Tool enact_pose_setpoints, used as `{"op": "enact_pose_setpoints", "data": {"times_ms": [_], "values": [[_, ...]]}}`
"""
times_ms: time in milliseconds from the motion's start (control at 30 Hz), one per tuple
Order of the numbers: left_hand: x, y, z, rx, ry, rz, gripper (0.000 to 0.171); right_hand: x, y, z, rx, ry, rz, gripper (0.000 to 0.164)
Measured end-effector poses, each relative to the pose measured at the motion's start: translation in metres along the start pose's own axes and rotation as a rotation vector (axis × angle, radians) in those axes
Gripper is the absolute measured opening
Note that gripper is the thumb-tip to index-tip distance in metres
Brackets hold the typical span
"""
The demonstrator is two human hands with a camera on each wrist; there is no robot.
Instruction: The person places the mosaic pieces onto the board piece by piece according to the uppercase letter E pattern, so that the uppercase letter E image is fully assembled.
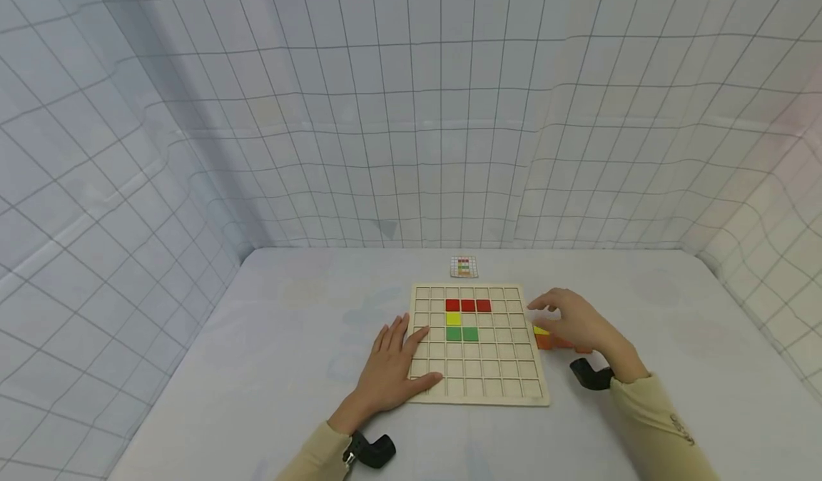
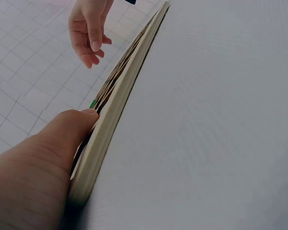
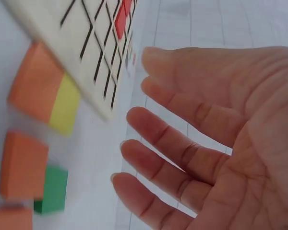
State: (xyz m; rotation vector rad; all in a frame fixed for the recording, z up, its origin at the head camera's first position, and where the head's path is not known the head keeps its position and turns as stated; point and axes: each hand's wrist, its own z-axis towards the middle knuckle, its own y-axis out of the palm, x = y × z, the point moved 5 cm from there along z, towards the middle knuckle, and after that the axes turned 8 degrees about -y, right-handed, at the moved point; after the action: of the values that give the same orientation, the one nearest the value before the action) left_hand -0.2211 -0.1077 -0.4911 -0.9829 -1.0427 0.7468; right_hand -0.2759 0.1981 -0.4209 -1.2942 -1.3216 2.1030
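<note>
A cream gridded board [image 1: 507,370] lies on the white table, with three red squares [image 1: 468,305] in a row, one yellow square [image 1: 453,318] and two green squares [image 1: 471,334] set in its cells. My left hand [image 1: 388,374] rests along the board's left side, fingers spread and thumb over the near left corner area. Past the right edge hovers my right hand [image 1: 571,320], its fingers loosely bent with nothing between them. Below it in the right wrist view are loose orange blocks [image 3: 25,165], a yellow block [image 3: 66,105] and a green block [image 3: 54,191].
A small card [image 1: 464,266] with a coloured grid pattern lies just beyond the board's far edge. White cloth with a dark grid [image 1: 449,131] stands as a wall behind the table [image 1: 282,324] and at both sides. Each wrist wears a black device [image 1: 374,452].
</note>
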Motion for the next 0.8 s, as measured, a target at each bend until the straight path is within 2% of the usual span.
{"op": "enact_pose_setpoints", "data": {"times_ms": [200, 467, 667, 800], "values": [[0.0, 0.0, 0.0, -0.008, -0.004, 0.005, 0.081, 0.022, -0.011, -0.009, -0.016, 0.088, -0.029, 0.024], [0.0, 0.0, 0.0, -0.005, 0.004, 0.011, 0.081, 0.041, -0.011, -0.016, -0.078, 0.186, -0.016, 0.025], [0.0, 0.001, 0.0, 0.046, 0.037, -0.01, 0.081, 0.05, -0.008, -0.021, -0.118, 0.265, 0.026, 0.024], [0.0, 0.0, 0.0, 0.021, 0.026, -0.005, 0.082, 0.055, -0.006, -0.024, -0.113, 0.298, 0.066, 0.025]]}}
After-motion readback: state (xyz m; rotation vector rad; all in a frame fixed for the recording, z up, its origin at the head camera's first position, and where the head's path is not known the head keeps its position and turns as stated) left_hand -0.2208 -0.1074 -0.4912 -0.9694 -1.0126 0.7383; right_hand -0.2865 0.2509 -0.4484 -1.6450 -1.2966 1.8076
